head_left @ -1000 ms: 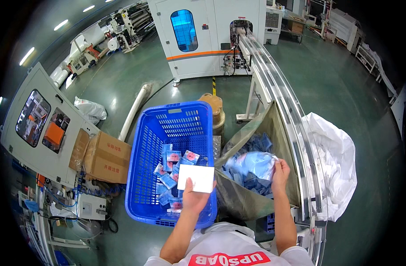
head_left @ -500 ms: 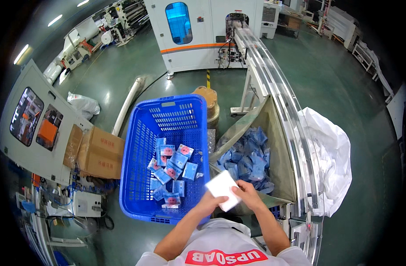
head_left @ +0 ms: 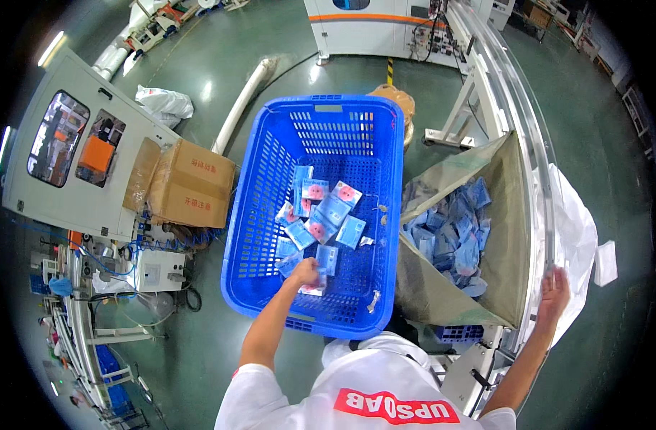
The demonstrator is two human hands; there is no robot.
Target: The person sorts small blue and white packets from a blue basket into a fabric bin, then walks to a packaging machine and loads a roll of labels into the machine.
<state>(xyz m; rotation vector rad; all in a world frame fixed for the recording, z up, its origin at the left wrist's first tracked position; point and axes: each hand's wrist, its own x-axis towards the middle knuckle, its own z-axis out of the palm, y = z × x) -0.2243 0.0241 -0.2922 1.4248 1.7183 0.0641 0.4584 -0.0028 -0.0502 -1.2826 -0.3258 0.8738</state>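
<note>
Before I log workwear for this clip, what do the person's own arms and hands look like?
The left hand and right hand are bare, with no gloves visible, and both forearms are uncovered. The short white fabric sleeves belong to a white shirt with a red rectangular panel lettered in white.

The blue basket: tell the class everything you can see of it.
The blue basket looks like moulded plastic: rectangular, open-topped, with slotted walls, a perforated floor and a thick rim. It stands upright, left of an olive bin. Small, mostly blue packets lie in it; the left hand is over some.
</note>
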